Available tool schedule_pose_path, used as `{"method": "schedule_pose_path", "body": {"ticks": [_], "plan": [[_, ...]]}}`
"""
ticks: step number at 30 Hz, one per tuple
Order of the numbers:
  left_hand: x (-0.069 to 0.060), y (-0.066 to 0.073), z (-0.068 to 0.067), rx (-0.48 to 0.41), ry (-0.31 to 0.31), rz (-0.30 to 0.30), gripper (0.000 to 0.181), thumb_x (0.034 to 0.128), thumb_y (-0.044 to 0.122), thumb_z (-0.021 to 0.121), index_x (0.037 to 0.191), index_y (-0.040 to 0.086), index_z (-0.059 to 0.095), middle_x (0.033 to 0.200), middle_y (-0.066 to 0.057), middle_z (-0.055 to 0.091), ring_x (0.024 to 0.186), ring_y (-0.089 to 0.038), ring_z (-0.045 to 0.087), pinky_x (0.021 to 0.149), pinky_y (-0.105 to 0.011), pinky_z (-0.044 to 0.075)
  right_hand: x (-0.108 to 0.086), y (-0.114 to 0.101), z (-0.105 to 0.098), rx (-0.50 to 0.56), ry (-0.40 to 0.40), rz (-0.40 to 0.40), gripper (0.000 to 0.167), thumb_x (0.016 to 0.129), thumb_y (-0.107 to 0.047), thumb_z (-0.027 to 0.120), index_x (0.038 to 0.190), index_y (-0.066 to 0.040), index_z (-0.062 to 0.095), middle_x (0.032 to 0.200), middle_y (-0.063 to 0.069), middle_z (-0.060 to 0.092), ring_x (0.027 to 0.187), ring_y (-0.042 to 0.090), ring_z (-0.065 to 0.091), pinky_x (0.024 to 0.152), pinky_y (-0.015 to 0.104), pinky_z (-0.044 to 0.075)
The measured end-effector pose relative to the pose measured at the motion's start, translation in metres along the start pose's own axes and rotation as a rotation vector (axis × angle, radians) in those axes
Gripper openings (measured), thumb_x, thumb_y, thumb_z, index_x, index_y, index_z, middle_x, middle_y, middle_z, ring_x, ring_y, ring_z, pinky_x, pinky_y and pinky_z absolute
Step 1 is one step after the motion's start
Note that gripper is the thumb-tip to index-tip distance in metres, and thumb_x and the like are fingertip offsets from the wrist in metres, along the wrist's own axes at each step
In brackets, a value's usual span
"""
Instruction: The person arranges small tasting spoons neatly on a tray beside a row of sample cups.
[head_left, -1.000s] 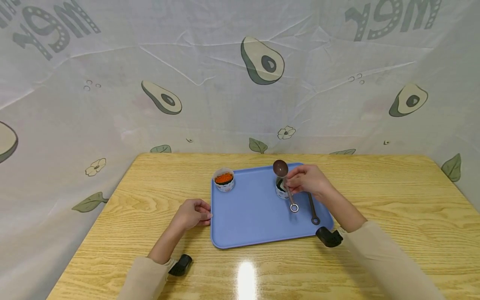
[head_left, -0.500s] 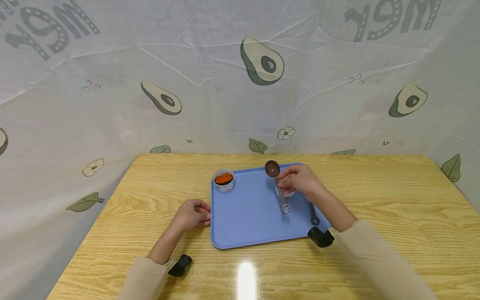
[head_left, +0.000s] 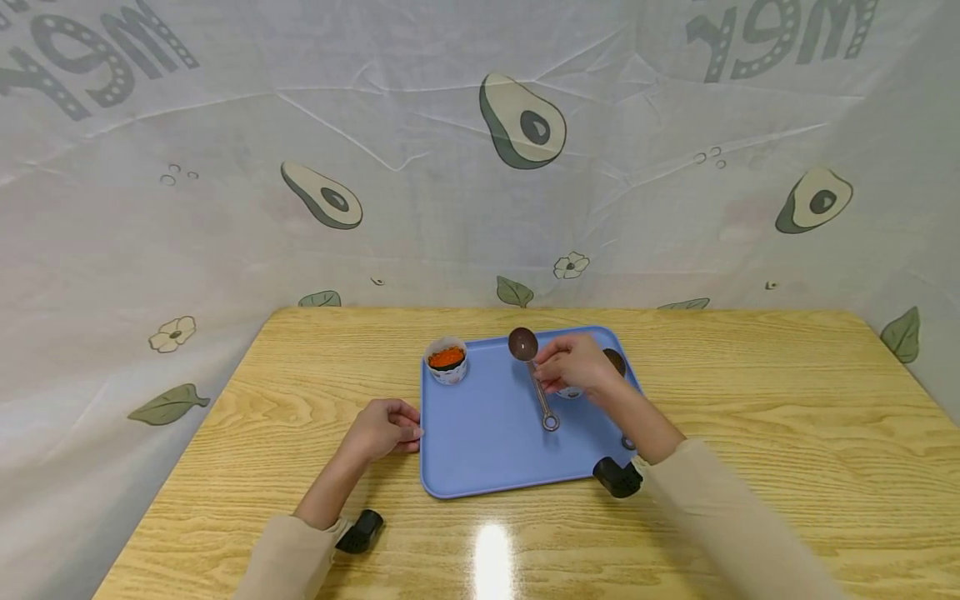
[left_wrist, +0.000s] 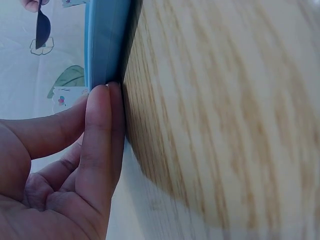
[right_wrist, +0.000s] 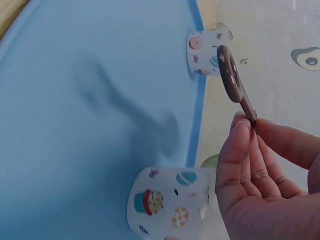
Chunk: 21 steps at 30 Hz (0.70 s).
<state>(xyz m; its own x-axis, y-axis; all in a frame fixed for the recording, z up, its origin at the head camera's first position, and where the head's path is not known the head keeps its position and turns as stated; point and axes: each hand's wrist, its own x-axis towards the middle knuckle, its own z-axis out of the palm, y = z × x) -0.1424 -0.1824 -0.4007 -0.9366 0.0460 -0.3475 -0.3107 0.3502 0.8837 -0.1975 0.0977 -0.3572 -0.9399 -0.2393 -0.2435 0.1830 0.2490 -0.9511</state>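
Observation:
My right hand point(head_left: 573, 367) pinches a brown measuring spoon point(head_left: 522, 343) by its handle and holds it above the blue tray point(head_left: 487, 442). Its round bowl points away from me and its ring end towards me. In the right wrist view the thumb and fingertips close on the spoon's handle point(right_wrist: 245, 104). Behind that hand stands a printed paper cup point(right_wrist: 170, 205), largely hidden in the head view. My left hand point(head_left: 386, 429) pinches the tray's left edge, thumb and fingers at the rim in the left wrist view.
Another paper cup point(head_left: 447, 361), with orange and black contents, stands in the tray's far left corner. A second dark spoon point(head_left: 615, 360) lies at the tray's right side, partly under my right forearm. Beyond the wooden table point(head_left: 765, 400) hangs an avocado-print cloth point(head_left: 420, 233).
My right hand has carried the spoon leftward over the tray, and the second spoon's bowl has come into sight. The left hand has stayed at the tray's edge.

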Motion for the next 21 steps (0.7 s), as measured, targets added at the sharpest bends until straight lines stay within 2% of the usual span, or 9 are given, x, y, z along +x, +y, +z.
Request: {"method": "schedule_pose_path", "body": {"ticks": [8,21], "plan": [[0.001,-0.001,-0.001,-0.006,-0.008,0.004,0.015,0.0814,-0.015,0.057,0.096,-0.014,0.054,0.072,-0.011,0.054,0.059,-0.015,0.06,0.06,-0.029,0.057,0.003,-0.001,0.014,0.018,0.001,0.002,0.014,0.077,0.013,0.06,0.091,0.011,0.059,0.066,0.009,0.061,0.054,0.016,0.058,0.061,0.039,0.057],[0.002,0.005,-0.003,-0.01,-0.012,-0.021,0.015,0.0813,-0.015,0.057,0.096,-0.013,0.054,0.072,-0.012,0.053,0.059,-0.015,0.059,0.06,-0.028,0.057,0.009,-0.003,0.025,0.021,0.018,0.062,0.016,0.077,0.011,0.062,0.092,0.009,0.061,0.07,0.012,0.063,0.054,0.016,0.059,0.063,0.04,0.057]]}}
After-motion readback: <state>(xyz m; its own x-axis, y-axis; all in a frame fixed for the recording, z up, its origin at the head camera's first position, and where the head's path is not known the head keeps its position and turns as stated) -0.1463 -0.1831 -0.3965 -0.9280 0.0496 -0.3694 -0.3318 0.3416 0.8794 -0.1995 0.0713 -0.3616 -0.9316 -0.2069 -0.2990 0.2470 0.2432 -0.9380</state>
